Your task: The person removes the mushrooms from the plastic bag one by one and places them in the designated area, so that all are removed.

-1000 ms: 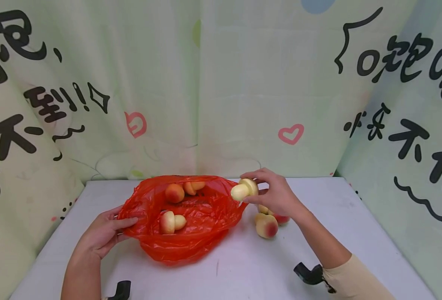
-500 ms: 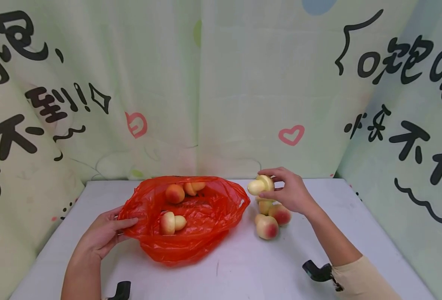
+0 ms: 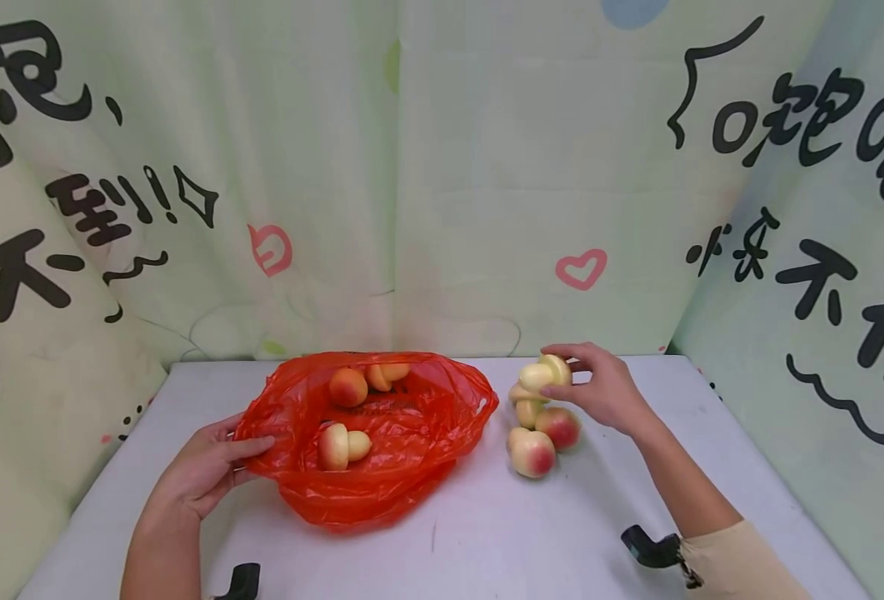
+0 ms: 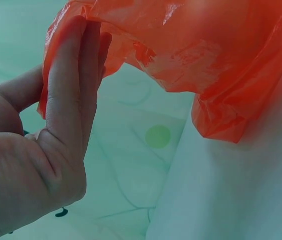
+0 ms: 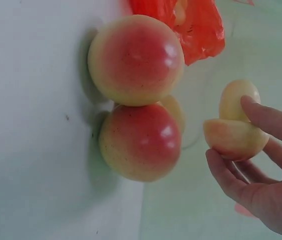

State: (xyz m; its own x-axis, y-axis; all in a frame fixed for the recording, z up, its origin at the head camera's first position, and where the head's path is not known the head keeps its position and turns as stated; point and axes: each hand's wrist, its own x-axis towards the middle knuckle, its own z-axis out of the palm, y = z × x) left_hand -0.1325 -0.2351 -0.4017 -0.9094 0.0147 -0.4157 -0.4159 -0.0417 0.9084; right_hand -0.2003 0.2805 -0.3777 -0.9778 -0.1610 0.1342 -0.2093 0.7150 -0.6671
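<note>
My left hand (image 3: 212,458) pinches the left edge of a red plastic bag (image 3: 404,433) between thumb and fingers. In the left wrist view the thumb lies on one side of the film and the straight fingers on the other. Inside the wide-mouthed bag lie a red-and-cream mushroom (image 3: 334,447) and, behind it, two orange ones. My right hand (image 3: 599,385) holds a pale mushroom (image 3: 544,374) by its cap, stem pointing left. It is raised over a small group of mushrooms (image 3: 533,454) with red-blushed caps, right of the bag; the right wrist view shows it apart from them.
A white table (image 3: 442,558) carries everything. Printed curtains (image 3: 471,167) close off the back and both sides. The bag's right rim, with a handle hole, lies close to the loose mushrooms.
My right hand has moved right, away from the bag's right rim, carrying the pale mushroom over the loose group. My left hand has stayed on the bag's edge.
</note>
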